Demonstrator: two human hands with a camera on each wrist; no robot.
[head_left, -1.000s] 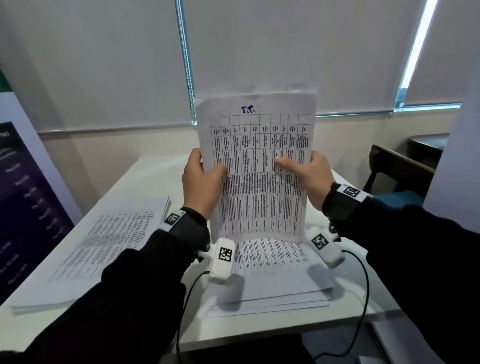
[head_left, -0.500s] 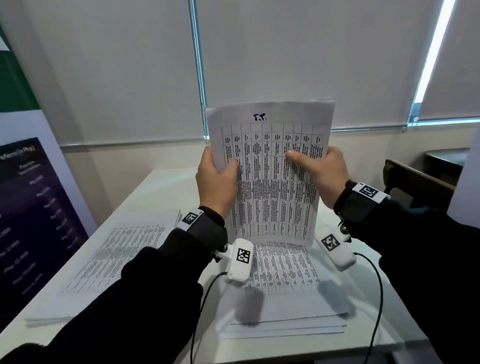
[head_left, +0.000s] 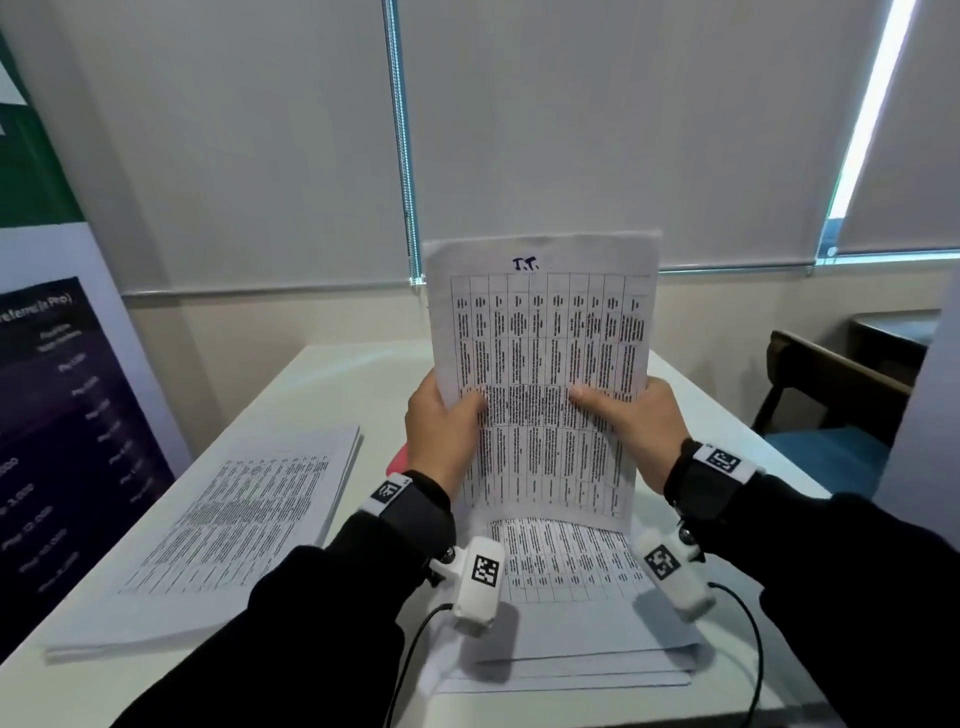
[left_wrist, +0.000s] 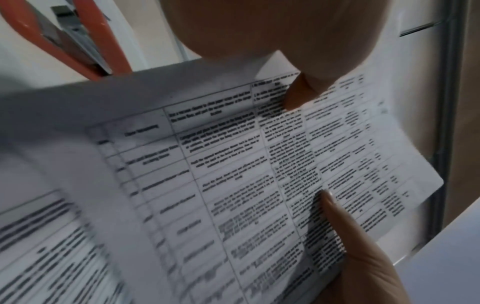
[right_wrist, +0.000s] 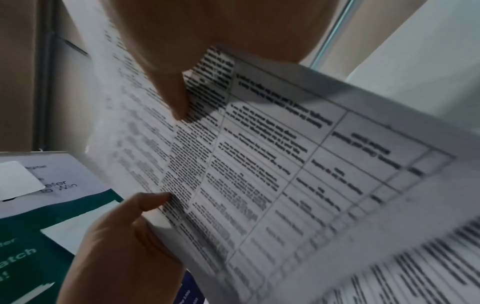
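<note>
Fig.: a sheaf of sheets (head_left: 543, 364) is being held upright over the flat pile (head_left: 571, 639) on the counter (head_left: 332, 384). Its side edges are being pinched by the left grip (head_left: 441, 431) and right grip (head_left: 631, 423), thumbs in front. Step, as judged: edges being squared. Next, prob. a tap-down, w/ even pressure needed. Sheaf: white, printed table, blue initials at top.

Across the near left of the white table (head_left: 332, 374), a thick stack of printed sheets (head_left: 234, 519), lying flat. Just right of it, part of a red stapler (head_left: 397, 460) (metal inside showing in the left wrist view). At far left, a dark standing banner (head_left: 57, 415). Behind, grey roller blinds (head_left: 234, 145). Far right, a wooden chair (head_left: 831, 369) with a blue seat.
</note>
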